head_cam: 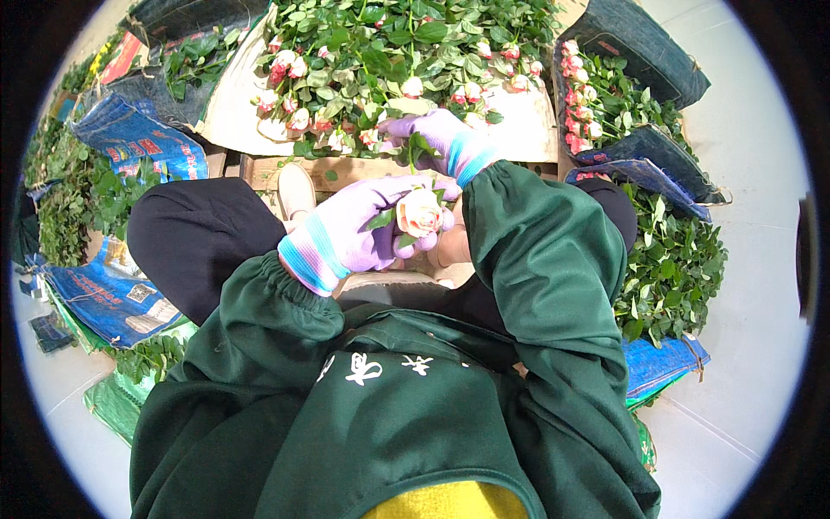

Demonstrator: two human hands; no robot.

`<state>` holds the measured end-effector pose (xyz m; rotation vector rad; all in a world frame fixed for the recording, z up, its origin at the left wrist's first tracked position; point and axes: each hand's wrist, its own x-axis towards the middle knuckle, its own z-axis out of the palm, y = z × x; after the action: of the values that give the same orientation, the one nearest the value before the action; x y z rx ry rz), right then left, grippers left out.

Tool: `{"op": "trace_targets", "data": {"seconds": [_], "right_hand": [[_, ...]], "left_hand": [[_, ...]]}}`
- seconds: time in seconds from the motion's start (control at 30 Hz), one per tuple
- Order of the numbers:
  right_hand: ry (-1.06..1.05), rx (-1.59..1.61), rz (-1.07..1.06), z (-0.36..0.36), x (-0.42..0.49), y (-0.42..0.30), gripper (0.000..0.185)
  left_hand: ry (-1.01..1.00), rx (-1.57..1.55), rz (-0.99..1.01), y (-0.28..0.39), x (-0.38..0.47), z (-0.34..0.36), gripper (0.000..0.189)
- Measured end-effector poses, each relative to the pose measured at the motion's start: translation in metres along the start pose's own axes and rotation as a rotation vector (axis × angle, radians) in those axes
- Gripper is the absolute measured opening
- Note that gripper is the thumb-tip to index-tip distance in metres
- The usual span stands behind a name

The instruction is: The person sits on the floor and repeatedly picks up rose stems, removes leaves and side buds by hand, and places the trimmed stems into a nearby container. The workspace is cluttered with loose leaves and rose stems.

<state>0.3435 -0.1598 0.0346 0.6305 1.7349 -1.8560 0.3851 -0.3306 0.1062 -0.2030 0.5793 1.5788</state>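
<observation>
My left hand, in a lilac knit glove with a blue-striped cuff, is closed around a cream-and-pink rose. The bloom faces up toward me, with green leaves beside it. Just beyond, my right hand, gloved alike, reaches over the near edge of the rose pile; a leafy piece of stem shows by its palm. Whether its fingers grip the stem or another flower cannot be made out. Cut roses with pink-tipped heads and dense leaves lie in front on pale sheeting.
A wooden board edges the rose pile near my feet. More roses lie in dark wraps at the right, above a leafy heap. Blue printed sacks and greenery stand at the left. Pale floor shows at the right.
</observation>
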Motion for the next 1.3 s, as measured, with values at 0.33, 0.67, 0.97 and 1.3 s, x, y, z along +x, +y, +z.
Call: {"op": "trace_targets", "data": {"seconds": [0.33,0.67,0.97,1.3], "right_hand": [[0.017,-0.052,-0.423,-0.020,-0.026,-0.022,0.033],[0.180,0.300,-0.630,-0.014,-0.074,-0.044,0.030],[0.439,0.145,-0.799,-0.026,-0.112,-0.084,0.031],[0.724,-0.118,-0.943,-0.073,-0.130,-0.124,0.043]], "left_hand": [[-0.034,0.049,0.112,-0.004,-0.007,0.003,0.043],[-0.048,0.103,0.138,0.003,-0.009,0.002,0.042],[-0.098,0.257,0.141,0.011,-0.014,-0.008,0.044],[0.327,0.090,0.289,0.015,0.011,-0.056,0.031]]}}
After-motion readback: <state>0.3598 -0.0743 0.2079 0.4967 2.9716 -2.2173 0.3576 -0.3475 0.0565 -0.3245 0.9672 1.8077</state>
